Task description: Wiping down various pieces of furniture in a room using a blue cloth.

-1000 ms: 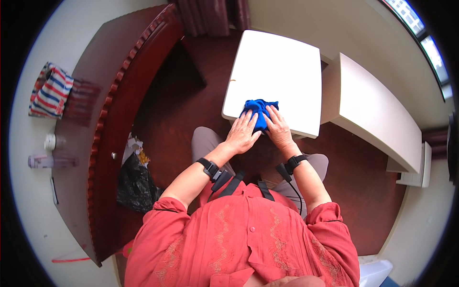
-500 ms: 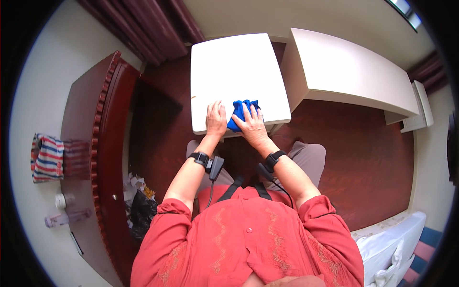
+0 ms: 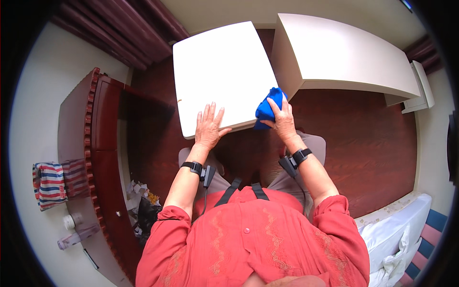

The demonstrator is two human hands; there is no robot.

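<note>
A white table point(image 3: 220, 62) with rounded corners stands in front of me. My left hand point(image 3: 208, 128) lies on its near edge, left of the middle, fingers spread and holding nothing. At the near right corner my right hand point(image 3: 283, 119) grips a bunched blue cloth point(image 3: 267, 107). The cloth overlaps the corner and hangs a little past the edge; how much of it touches the tabletop I cannot tell. Black straps with small devices are on both my wrists.
A white desk point(image 3: 354, 52) stands to the right of the table. On the left is a dark red wooden cabinet point(image 3: 103, 124), with a black bag and scraps of litter point(image 3: 146, 205) beside it. A bed corner with white plastic sheeting point(image 3: 394, 234) lies at the lower right.
My right hand has moved right with the blue cloth, from the near edge to the corner. My left hand has shifted left and its fingers have spread. The table appears farther left and turned.
</note>
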